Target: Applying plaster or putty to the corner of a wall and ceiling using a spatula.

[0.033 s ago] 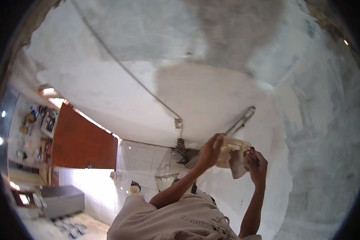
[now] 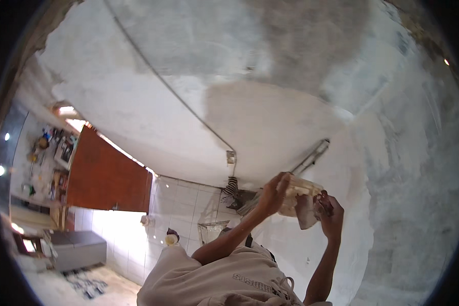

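Note:
In the head view, my left hand (image 2: 274, 195) grips the left end of a pale, translucent plastic tub (image 2: 294, 191), fingers wrapped over its edge. My right hand (image 2: 330, 214) is closed at the tub's right end, around what looks like the handle of a flat scraper (image 2: 305, 214). The blade lies against the tub, angled downward, with pale smears on it. The handle is mostly hidden by my fingers.
A patchily plastered wall (image 2: 285, 117) carries a cable and small box (image 2: 230, 157). A long metal tool (image 2: 313, 153) stands near striped cloth (image 2: 231, 187). A metal frame (image 2: 212, 229) rests on tiles (image 2: 181, 199). Leftward are an orange-brown door (image 2: 107, 173), grey cabinet (image 2: 79, 250) and cluttered shelving (image 2: 48, 158).
The surroundings sit slightly differently in the picture, as the camera has shifted a little. Both hands and the tub appear slightly further right and lower, with the same grip.

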Tool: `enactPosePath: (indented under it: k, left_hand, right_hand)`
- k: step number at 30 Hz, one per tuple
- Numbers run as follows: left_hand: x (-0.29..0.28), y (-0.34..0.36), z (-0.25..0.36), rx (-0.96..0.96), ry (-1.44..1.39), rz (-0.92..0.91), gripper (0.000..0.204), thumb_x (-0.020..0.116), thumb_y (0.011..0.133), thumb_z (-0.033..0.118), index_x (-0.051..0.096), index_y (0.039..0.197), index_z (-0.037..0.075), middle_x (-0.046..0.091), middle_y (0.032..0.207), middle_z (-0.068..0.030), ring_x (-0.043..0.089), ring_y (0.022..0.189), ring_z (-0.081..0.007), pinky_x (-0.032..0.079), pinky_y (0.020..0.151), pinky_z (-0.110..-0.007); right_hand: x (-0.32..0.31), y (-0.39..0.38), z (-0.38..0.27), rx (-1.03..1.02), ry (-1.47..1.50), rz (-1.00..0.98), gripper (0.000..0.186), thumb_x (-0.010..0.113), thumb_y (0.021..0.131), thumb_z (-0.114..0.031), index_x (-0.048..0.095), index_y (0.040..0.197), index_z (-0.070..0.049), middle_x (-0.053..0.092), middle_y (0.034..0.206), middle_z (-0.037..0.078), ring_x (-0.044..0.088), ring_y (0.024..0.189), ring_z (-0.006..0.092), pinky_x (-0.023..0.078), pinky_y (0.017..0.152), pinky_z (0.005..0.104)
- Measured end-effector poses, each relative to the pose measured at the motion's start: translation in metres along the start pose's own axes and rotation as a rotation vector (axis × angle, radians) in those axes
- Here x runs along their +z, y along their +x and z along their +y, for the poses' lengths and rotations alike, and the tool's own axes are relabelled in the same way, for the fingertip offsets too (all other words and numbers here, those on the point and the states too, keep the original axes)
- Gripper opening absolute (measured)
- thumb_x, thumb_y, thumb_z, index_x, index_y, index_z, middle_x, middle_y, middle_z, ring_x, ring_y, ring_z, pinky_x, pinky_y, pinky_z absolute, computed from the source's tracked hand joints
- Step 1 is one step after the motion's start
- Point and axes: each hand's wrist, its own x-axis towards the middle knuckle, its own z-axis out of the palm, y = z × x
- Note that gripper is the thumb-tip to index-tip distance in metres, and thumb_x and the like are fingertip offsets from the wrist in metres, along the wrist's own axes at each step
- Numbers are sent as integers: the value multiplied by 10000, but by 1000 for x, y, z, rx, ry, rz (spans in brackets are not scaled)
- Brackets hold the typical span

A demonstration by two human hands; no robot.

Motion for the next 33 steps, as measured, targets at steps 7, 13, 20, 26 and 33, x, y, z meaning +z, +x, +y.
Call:
enactPosePath:
  k: [7, 13, 20, 26, 33]
  left_hand:
    - [-2, -3, -9, 30, -18, -19, 463, 393, 1009, 407, 540, 1191, 7, 631, 969, -136, 573, 897, -170, 462, 823, -337]
    - [0, -6, 3, -48, 44, -81, 455, 403, 1007, 405, 547, 1186, 13, 635, 985, -141, 584, 926, -181, 456, 840, -331]
    - [12, -2, -8, -126, -40, -190, 480, 407, 1003, 412, 538, 1189, -10, 626, 1049, -155, 567, 997, -180, 437, 892, -344]
    - [10, 14, -60, 184, 225, -88, 358, 462, 982, 266, 552, 1224, 18, 618, 1099, -216, 569, 1064, -366, 397, 960, -426]
    - [18, 17, -3, -123, -210, -208, 365, 382, 1031, 335, 556, 1003, 15, 504, 840, 19, 430, 801, -81, 386, 751, -234]
  right_hand:
    - [15, 6, -26, -33, -424, -153, 293, 698, 844, -179, 615, 1033, 30, 692, 823, 93, 635, 744, 115, 500, 688, 276]
    - [5, 1, -23, -52, -425, -109, 240, 673, 841, -105, 617, 1034, 26, 705, 866, 121, 664, 764, 148, 509, 696, 290]
    - [-11, -6, -39, -95, -549, -126, 235, 634, 823, -12, 619, 1053, 33, 706, 931, 148, 697, 904, 225, 541, 770, 312]
    - [-20, 4, -40, -171, -557, -158, 240, 641, 843, -44, 622, 1074, 19, 698, 983, 153, 693, 906, 258, 546, 749, 326]
    - [-36, -1, -35, -277, -620, -102, 306, 671, 803, -24, 611, 1103, -10, 693, 971, 154, 690, 877, 264, 557, 717, 344]
